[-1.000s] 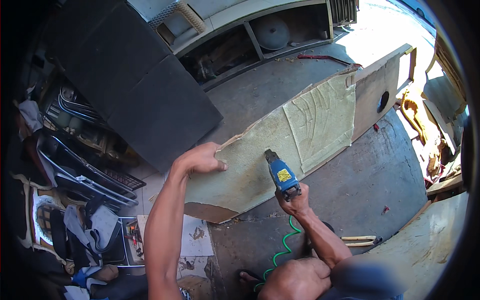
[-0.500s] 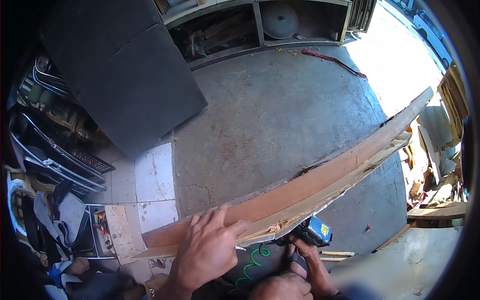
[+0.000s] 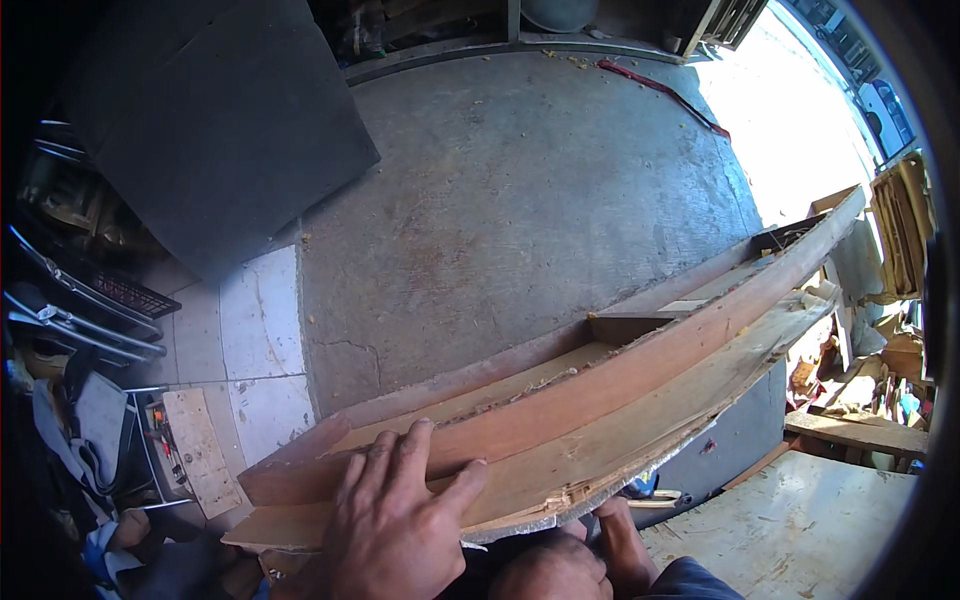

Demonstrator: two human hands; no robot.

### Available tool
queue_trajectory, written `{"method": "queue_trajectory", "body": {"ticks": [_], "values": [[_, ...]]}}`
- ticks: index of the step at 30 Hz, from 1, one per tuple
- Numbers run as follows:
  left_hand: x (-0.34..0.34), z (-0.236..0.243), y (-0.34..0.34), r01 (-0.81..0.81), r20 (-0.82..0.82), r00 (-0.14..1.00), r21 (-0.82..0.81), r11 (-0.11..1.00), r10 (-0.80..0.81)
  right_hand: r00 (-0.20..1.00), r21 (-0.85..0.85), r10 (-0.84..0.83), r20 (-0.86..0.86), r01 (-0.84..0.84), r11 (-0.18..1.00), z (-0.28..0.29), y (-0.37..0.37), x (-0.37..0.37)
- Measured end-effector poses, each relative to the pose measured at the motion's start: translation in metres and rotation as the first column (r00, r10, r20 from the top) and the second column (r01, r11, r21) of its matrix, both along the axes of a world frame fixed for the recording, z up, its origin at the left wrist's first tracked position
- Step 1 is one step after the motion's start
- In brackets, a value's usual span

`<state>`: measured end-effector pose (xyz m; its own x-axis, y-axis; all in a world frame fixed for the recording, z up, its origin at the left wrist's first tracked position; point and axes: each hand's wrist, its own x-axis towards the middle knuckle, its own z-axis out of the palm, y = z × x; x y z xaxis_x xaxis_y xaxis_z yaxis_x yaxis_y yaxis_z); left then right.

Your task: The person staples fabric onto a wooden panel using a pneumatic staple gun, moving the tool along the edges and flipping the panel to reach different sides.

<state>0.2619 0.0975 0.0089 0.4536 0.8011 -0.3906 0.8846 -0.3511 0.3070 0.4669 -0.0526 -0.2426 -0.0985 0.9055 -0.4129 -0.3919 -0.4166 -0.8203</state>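
Observation:
A long wooden frame (image 3: 560, 411) with a pale, torn-edged panel along its near side lies slantwise before me. My left hand (image 3: 398, 520) rests on its left end, fingers spread against the reddish-brown rail and thumb apart. Beneath the panel's ragged near edge, my right hand (image 3: 611, 508) is closed on a black and blue power tool (image 3: 641, 486). Most of that tool is hidden by the panel, and its working end does not show. Between the rails, a crosspiece (image 3: 628, 327) shows in the frame's hollow.
A large dark board (image 3: 230, 130) stands at the far left, above folded metal chairs (image 3: 75, 315). A pale worktop (image 3: 800, 525) lies at the near right, with wood scraps (image 3: 850, 390) behind. A red strap (image 3: 660, 91) lies on the concrete floor (image 3: 480, 200).
The frame has tipped, so its hollow and far rail now show. My left hand stays on it. The tool and my right hand are more hidden, and the green coiled hose is out of sight.

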Motion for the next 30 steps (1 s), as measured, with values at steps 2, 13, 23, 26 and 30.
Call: {"method": "queue_trajectory", "body": {"ticks": [2,13,23,26,30], "values": [[-0.008,-0.015,0.027,0.100,0.060,0.993,-0.001,0.995,-0.100,0.999,0.097,0.025,-0.023,-0.023,0.995,-0.004,0.012,-0.002],[-0.011,-0.004,0.141,0.054,-0.019,0.998,-0.251,0.967,-0.060,0.601,0.624,-0.390,0.697,-0.242,0.743,-0.057,0.073,-0.055],[-0.022,-0.020,0.162,0.053,-0.023,0.998,-0.247,0.968,-0.061,0.640,0.795,-0.566,0.519,-0.118,0.595,0.026,0.123,-0.088],[-0.023,-0.018,0.161,0.045,-0.024,0.998,-0.237,0.971,-0.052,0.637,0.808,-0.601,0.483,-0.060,0.586,0.035,0.126,-0.095],[-0.022,-0.020,0.164,0.022,-0.029,0.999,-0.253,0.967,-0.030,0.634,0.807,-0.603,0.485,-0.057,0.588,0.035,0.127,-0.094]]}}
